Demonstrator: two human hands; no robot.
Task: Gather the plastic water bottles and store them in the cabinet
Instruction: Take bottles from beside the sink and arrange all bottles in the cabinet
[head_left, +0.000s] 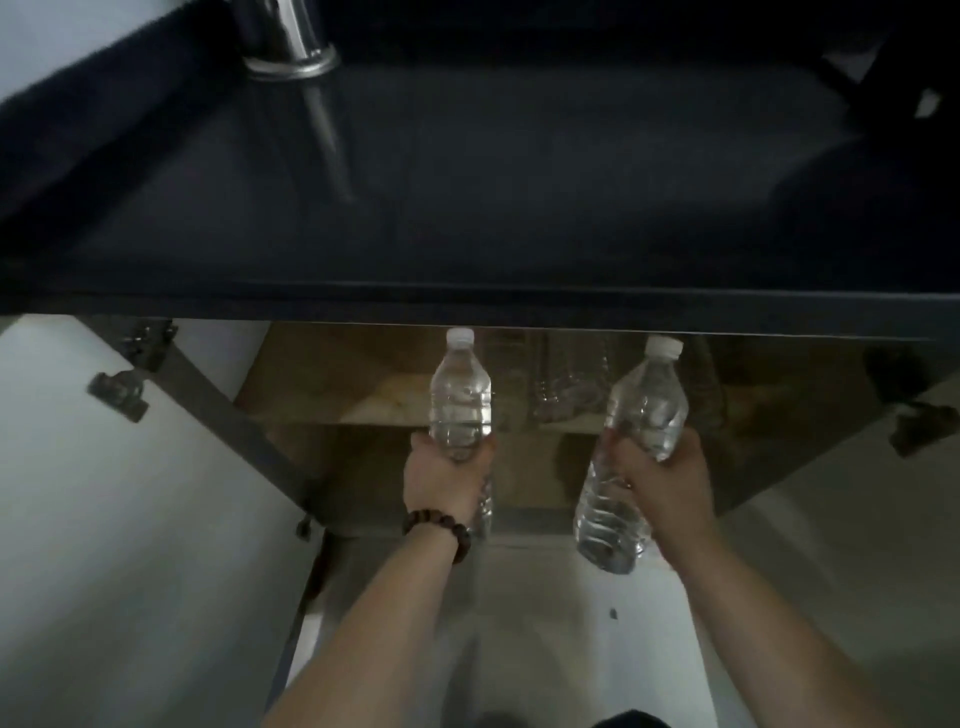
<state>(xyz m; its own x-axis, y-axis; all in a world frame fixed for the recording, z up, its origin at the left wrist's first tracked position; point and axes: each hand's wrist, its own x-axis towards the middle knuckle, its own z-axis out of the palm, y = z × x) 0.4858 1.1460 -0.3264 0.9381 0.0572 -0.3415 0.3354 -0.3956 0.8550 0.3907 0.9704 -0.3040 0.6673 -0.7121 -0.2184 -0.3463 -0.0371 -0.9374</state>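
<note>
Here, unlabelled capped bottles (461, 395) in both hands before open cabinet (332, 384)

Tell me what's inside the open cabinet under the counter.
Inside the cabinet, clear bottles already stand on the shelf at the back. The counter overhangs and hides the upper part, so their number is unclear.

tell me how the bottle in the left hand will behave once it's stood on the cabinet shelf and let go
The bottle in the left hand looks tall and narrow, so it may tip if nudged. It seems nearly full of water, so probably fairly heavy for its size, which should steady it somewhat. Laid down, its round clear body would likely roll on the shelf.
</note>
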